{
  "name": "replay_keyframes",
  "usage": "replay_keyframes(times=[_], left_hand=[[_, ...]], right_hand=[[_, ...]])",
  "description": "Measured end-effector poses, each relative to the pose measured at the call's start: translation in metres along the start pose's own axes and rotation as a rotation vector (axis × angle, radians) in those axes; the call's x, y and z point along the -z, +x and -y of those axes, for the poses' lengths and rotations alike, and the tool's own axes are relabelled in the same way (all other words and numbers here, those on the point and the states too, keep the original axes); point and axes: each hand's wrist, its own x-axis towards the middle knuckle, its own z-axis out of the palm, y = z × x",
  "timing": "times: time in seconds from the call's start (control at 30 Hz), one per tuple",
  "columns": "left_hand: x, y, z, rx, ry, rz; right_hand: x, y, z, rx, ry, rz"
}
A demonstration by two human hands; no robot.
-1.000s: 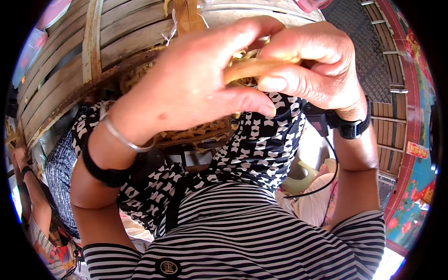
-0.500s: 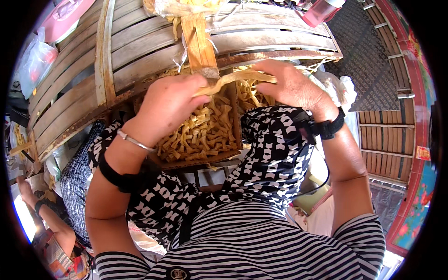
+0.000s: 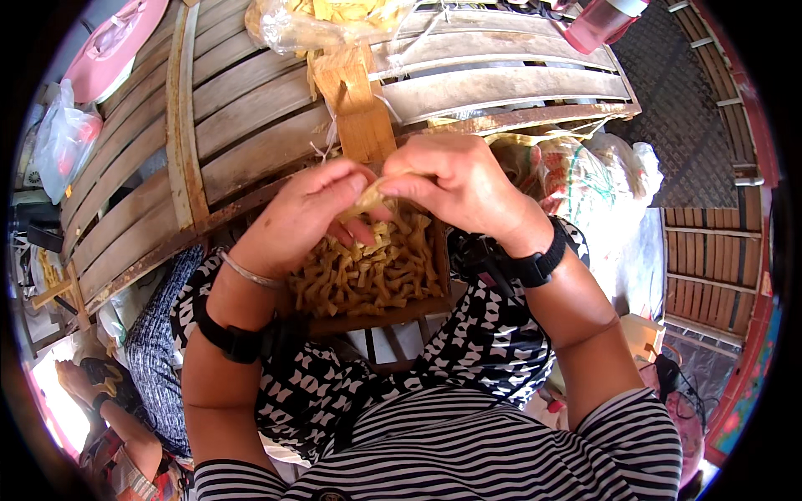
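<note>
Drawn closer together, loosely curled left hand (image 3: 299, 214) and pinching right hand (image 3: 468, 185) hold a pliable yellow strip (image 3: 370, 199) between them.

The shirt (image 3: 468, 442) had black and white stripes. The trousers (image 3: 501, 334) were black with white shapes. The strip (image 3: 373, 197) was pale yellow, and the little pieces (image 3: 393, 267) were golden brown. The bottle (image 3: 595, 29) was pink, the wristbands (image 3: 539, 265) were black, the bangle (image 3: 250, 274) was silver and the wooden block (image 3: 355, 93) was orange-brown.

I've got one left hand (image 3: 305, 209) and one right hand (image 3: 468, 184) on my wearer (image 3: 451, 434), one yellowish strip (image 3: 368, 199), one box (image 3: 384, 315), one pink bottle (image 3: 595, 28), tbh too many knotted pieces (image 3: 376, 271) to count.
</note>
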Motion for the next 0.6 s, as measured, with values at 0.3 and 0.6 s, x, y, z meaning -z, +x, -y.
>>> replay_keyframes(times=[0.3,0.6], left_hand=[[-0.051,-0.024,-0.026,-0.403,0.399,0.524],[-0.024,-0.018,-0.028,-0.897,1.162,-0.099]], right_hand=[[0.009,-0.005,0.018,-0.102,0.420,0.031],[-0.030,-0.023,0.029,-0.736,1.178,0.329]])
